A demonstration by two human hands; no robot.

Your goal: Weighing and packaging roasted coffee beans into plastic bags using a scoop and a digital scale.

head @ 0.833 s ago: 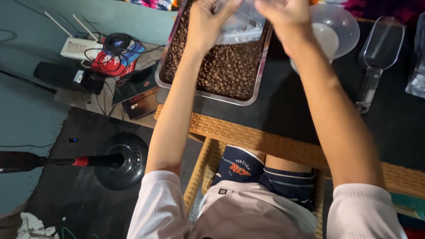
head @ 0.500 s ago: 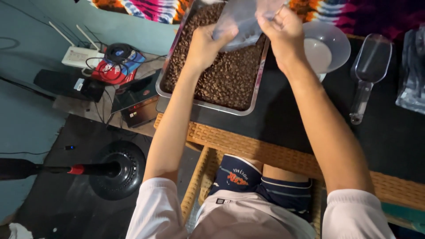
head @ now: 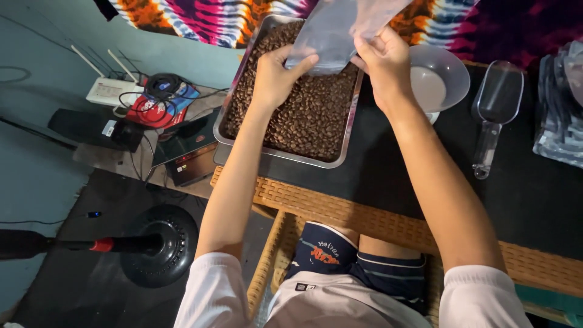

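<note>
Both my hands have come lower and nearer since the earlier frames, and more of the cloth (head: 243, 18) behind the tray now shows. Dark table (head: 395, 176) spreads under everything, with a wicker edge (head: 340, 212) running along my side of it. On it sits the metal tray (head: 226, 115), filled with brown beans (head: 303, 115), long side running away from me. My two arms reach forward over the table edge, elbows bent a little, forearms converging above the tray. Between them I hold a clear bag (head: 331, 33) up over the far half of the tray, its top running out of view. My left hand (head: 273, 76) has the wrist straight, palm turned to the right, thumb stretched across the bag's lower edge and fingers behind it, so it is pinching the bag's lower left corner. My right hand (head: 382, 61) sits a little higher, back of the hand toward me, fingers curled down onto the bag's right edge, pinching it too; whether the thumb is behind the plastic I cannot tell. Just right of the tray stands a pale bowl (head: 452, 76), partly hidden by my right wrist. Further right a clear scoop (head: 495, 109) lies on the table, handle toward me. Down on the floor to the left, a round black fan base (head: 161, 246) stands.
</note>
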